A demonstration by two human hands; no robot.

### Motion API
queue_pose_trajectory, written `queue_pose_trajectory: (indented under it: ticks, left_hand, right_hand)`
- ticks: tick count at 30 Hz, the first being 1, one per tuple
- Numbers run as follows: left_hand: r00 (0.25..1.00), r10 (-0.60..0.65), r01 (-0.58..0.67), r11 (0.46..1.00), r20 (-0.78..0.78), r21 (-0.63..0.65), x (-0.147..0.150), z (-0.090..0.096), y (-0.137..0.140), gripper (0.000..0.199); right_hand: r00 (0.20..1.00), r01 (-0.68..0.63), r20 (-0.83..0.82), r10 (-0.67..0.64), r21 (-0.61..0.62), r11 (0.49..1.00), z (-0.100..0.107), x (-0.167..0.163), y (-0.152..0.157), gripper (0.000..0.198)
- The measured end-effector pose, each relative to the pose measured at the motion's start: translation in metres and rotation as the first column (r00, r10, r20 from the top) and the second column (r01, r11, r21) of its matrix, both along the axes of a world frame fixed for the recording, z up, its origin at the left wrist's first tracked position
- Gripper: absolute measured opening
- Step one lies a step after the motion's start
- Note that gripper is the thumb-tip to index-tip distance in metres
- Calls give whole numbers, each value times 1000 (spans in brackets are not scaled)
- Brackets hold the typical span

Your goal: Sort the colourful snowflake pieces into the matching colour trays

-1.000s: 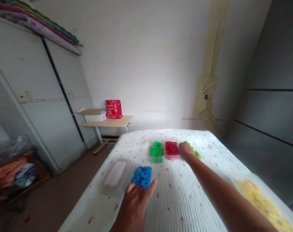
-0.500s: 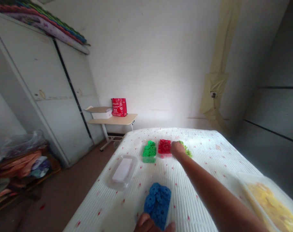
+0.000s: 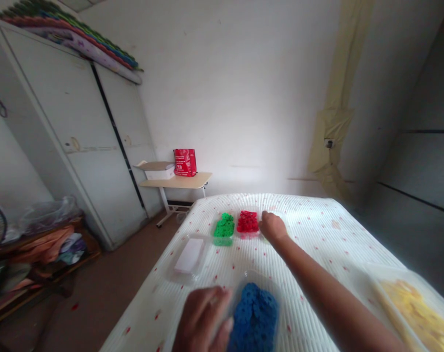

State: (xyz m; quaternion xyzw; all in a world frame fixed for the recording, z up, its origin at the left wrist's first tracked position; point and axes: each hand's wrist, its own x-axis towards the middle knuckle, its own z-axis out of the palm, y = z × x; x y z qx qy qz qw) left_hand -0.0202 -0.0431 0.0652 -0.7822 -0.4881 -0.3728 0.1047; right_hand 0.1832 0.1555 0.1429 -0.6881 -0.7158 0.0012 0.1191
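My left hand, smeared by motion, is at the left side of a clear tub of blue notched plastic discs. Its thumb and fingers are apart, with nothing visible between them. Farther out, my right hand is closed just right of a clear tub of red plastic pieces. Whatever those fingers hold, if anything, is hidden. Beneath that hand, a faint clear edge shows. Left of the red pieces stands a clear tub of green plastic pieces.
A clear container with a pale pink block lies on the left of the white, red-dotted tabletop. A large tub of yellow pieces is at the near right. Behind stands a small table with a red bag.
My left hand has moved up from the blue tub's near end to its left side. The blue tub appears farther right. Light green pieces beside my right hand no longer show.
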Motion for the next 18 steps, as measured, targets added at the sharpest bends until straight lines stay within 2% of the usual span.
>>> queue_pose_trajectory:
  ticks: [1, 2, 3, 4, 6, 8, 10, 13, 18]
  left_hand:
    - [987, 162, -162, 986, 7, -30, -13, 7, 11, 45]
    - [953, 303, -304, 949, -23, -83, -25, 13, 23, 48]
    - [904, 422, -427, 893, -66, -140, -35, 16, 34, 52]
    - [842, 524, -539, 816, -125, -208, -43, 17, 44, 54]
    - [761, 601, -648, 690, -244, -322, -51, 12, 59, 61]
    - [730, 603, -682, 616, -321, -393, -52, 2, 66, 66]
    - [728, 587, -685, 598, -354, -417, -51, -8, 68, 66]
    - [735, 572, -678, 627, -364, -383, -51, -17, 66, 59]
    - [742, 580, -666, 692, -337, -279, -56, -22, 68, 49]
  right_hand:
    - [1000, -8, 2, 7, 30, 1000, 0, 5, -7, 26]
    - [1000, -18, 4, 18, 54, 998, -1, 10, -16, 25]
    - [999, -33, 5, 32, 78, 996, -3, 16, -24, 25]
    - [999, -48, 4, 48, 103, 994, -6, 22, -33, 25]
    - [996, -87, -6, 90, 172, 981, -15, 37, -51, 24]
    - [990, -131, -22, 142, 256, 958, -28, 54, -67, 24]
    - [981, -175, -23, 192, 317, 932, -43, 72, -81, 26]
    - [968, -229, -13, 250, 357, 906, -66, 96, -99, 30]
    - [950, -282, -48, 308, 289, 915, -90, 114, -119, 29]
